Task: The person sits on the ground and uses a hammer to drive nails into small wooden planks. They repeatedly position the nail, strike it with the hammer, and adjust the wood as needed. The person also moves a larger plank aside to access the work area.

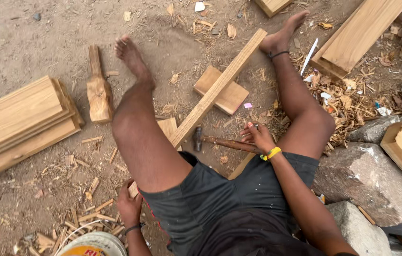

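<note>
right hand (258, 137) was curled around the handle of a hammer (220, 141) lying near the middle, left hand (129, 205) gripped the near end of a long wooden strip (220, 86), wooden mallet (98, 90) lay far left

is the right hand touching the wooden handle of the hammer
Touching. The head view shows the right hand gripping the end of the metal-headed hammer's brown wooden handle.

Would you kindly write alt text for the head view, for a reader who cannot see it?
Seen from above, a person sits on sandy ground, the right hand gripping a hammer beside a long wooden strip that lies between their bare legs. The left hand holds the strip's near end by the thigh; planks, a mallet, shavings and stones lie around.
</note>
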